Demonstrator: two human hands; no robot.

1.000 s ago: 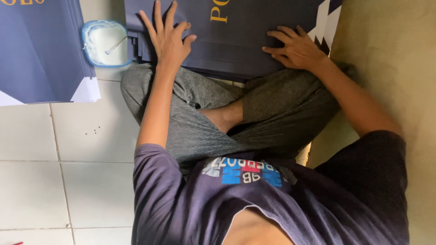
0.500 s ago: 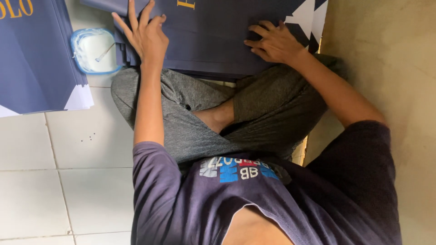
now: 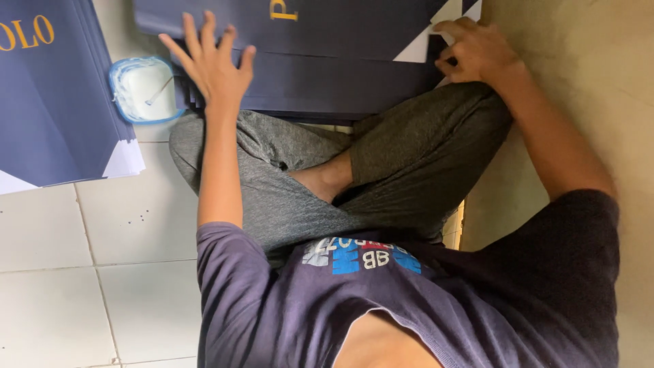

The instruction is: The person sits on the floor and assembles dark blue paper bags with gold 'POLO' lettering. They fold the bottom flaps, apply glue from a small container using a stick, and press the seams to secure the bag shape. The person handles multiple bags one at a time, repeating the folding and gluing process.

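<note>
1. Nearest the camera: purple shirt (image 3: 409, 307) with a coloured print on the chest, then grey trousers (image 3: 286, 184) on crossed legs, seated on pale floor tiles (image 3: 88, 272)
2. Across the lap: dark navy sheet (image 3: 340, 82), flat, with gold lettering near its far edge and a white corner showing at the right; more navy sheets stacked under it
3. Left hand (image 3: 214, 65): spread wide, fingers (image 3: 208, 31) fanned and straight, palm pressed down on the left end of the navy sheet; gripping nothing
4. Right hand (image 3: 477, 51): fingers curled, narrow, fingertips at the right edge of the sheet by the white corner; pinched on the edge or merely resting there, cannot tell
5. Just beside the left hand, on the floor: small blue-rimmed tub (image 3: 139, 88) of white paste with a thin stick in it, untouched
6. Farther left: second stack of navy sheets (image 3: 54, 102), white undersides showing at its near edge, well apart from both hands
</note>
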